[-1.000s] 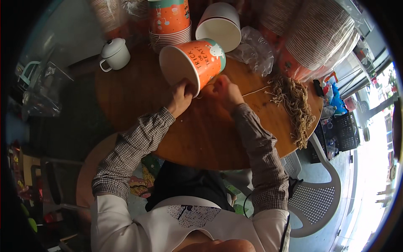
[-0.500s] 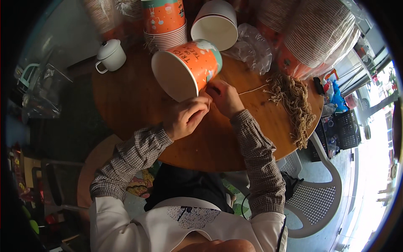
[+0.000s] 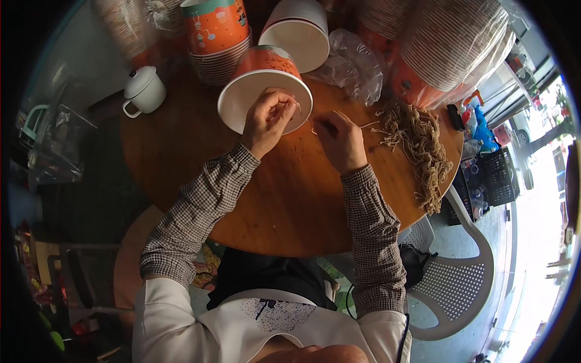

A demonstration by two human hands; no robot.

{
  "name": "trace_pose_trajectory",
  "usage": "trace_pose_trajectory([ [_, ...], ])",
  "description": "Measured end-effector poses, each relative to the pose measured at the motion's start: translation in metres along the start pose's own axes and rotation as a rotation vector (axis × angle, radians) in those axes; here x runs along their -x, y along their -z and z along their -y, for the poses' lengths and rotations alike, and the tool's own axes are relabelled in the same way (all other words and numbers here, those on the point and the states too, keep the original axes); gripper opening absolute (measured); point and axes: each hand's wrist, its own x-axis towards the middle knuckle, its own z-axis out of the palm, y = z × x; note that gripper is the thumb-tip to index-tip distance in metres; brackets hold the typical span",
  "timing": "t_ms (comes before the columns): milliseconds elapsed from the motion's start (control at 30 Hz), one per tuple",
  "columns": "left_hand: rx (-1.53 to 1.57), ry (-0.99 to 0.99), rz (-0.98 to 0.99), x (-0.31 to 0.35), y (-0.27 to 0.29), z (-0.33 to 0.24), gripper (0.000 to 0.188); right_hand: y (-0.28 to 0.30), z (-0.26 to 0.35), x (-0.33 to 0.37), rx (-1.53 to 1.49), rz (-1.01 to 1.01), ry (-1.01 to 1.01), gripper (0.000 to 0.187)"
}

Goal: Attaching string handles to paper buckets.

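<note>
An orange paper bucket (image 3: pixel 239 101) lies on its side on the round wooden table, its white open mouth turned toward me. My left hand (image 3: pixel 269 124) is in front of that mouth, with thumb and fingers pinched on a thin piece of string (image 3: pixel 299 109). To the right of the rim, apart from the bucket, my right hand (image 3: pixel 340 140) is closed with its fingers curled. A pale strand shows at its fingertips, and another runs from it toward a tangled bundle of beige strings (image 3: pixel 423 154) at the table's right side.
Stacked orange buckets (image 3: pixel 215 30) and white-mouthed nested buckets (image 3: pixel 296 45) stand at the back. Plastic-wrapped stacks (image 3: pixel 451 51) fill the back right, beside a crumpled clear bag (image 3: pixel 354 66). A white lidded mug (image 3: pixel 145 91) sits back left. A grey chair (image 3: pixel 451 290) is at right.
The bucket has turned so its mouth faces me. My hands, together at its rim before, have drawn apart, the left in front of the mouth and the right farther right.
</note>
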Motion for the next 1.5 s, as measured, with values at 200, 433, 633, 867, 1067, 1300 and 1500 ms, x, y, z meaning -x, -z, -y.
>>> trace_pose_trajectory([
  [200, 0.116, 0.027, 0.188, 0.002, -0.004, -0.004, 0.015, -0.003, 0.001, -0.002, 0.111, -0.004, 0.019, 0.009],
  [433, 0.321, 0.044, 0.232, -0.011, -0.010, -0.013, 0.018, 0.003, -0.004, -0.016, -0.205, 0.047, -0.068, 0.013],
  [633, 0.341, 0.109, 0.210, -0.002, -0.010, -0.015, 0.015, 0.010, 0.012, -0.009, -0.008, 0.079, 0.071, 0.011],
  [867, 0.210, 0.132, 0.149, -0.006, -0.011, -0.010, 0.012, 0.016, 0.020, -0.004, 0.043, 0.066, 0.069, 0.011],
  [1067, -0.041, -0.129, 0.251, -0.009, -0.008, -0.008, 0.010, 0.019, 0.023, -0.004, 0.092, -0.058, 0.129, 0.010],
  [1300, -0.071, -0.103, 0.376, -0.005, -0.008, -0.014, 0.008, 0.016, 0.016, -0.005, 0.068, -0.147, 0.107, 0.010],
  [1500, 0.102, -0.031, 0.368, -0.004, -0.005, -0.013, 0.008, 0.014, 0.016, -0.004, -0.003, -0.083, 0.056, 0.011],
])
